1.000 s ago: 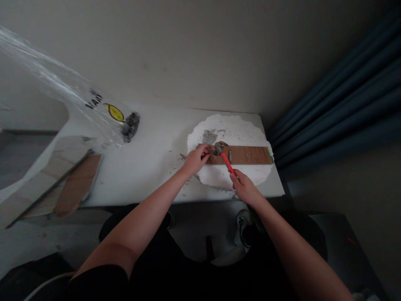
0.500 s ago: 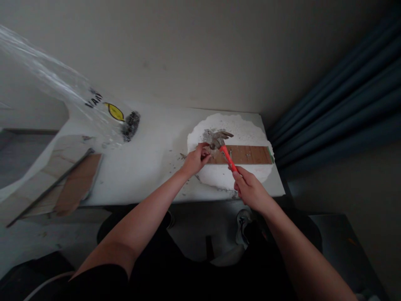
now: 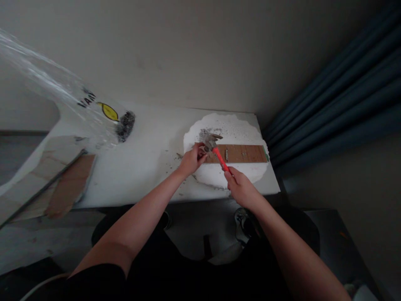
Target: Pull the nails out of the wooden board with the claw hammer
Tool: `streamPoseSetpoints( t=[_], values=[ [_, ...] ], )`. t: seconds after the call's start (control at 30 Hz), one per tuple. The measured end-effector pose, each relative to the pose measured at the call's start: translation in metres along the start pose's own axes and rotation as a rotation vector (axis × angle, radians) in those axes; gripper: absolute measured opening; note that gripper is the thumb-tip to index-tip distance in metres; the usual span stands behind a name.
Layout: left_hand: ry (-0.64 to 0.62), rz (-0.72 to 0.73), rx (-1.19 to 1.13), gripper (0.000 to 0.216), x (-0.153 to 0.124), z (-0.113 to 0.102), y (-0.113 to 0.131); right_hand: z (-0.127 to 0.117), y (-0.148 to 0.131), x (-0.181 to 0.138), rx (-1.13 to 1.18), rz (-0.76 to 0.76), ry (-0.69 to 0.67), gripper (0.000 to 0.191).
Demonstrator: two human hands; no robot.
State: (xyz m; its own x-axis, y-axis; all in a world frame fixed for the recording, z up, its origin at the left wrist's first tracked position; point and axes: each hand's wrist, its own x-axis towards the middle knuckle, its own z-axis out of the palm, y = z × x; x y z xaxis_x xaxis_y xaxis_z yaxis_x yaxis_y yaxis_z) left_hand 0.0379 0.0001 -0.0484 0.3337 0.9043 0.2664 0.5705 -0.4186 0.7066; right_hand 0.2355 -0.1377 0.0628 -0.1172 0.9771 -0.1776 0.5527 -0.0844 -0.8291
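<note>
1. Gripping the red handle of the hammer (image 3: 220, 158), the right hand (image 3: 240, 186) is working from the near side of the brown strip (image 3: 247, 154); the hammer head is tilting over the strip's left end.
2. The left hand (image 3: 189, 162) is curling thumb and fingers toward each other at that end; whether they are pinching anything, I cannot tell.
3. Behind and in front of the strip, the white sheet (image 3: 230, 173) is showing its ragged rim.
4. Right of the strip, the table's (image 3: 147, 167) edge is running close, with the blue curtain (image 3: 328, 92) hanging beyond.
5. Left of the strip, tabletop is stretching toward the plastic wrap (image 3: 94, 119).
</note>
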Motion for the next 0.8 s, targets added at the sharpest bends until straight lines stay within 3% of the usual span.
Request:
streamPoseSetpoints(
  t=[0.6,0.8],
  values=[
    [-0.015,-0.037,-0.014,0.054,0.0013,-0.0007,0.0020,0.0001,-0.0011,0.0015,-0.080,0.000,0.016,0.029],
    [0.064,-0.049,-0.118,0.064,0.0024,0.0017,0.0033,0.0010,-0.0037,0.0001,-0.110,0.002,0.001,0.027]
  ],
)
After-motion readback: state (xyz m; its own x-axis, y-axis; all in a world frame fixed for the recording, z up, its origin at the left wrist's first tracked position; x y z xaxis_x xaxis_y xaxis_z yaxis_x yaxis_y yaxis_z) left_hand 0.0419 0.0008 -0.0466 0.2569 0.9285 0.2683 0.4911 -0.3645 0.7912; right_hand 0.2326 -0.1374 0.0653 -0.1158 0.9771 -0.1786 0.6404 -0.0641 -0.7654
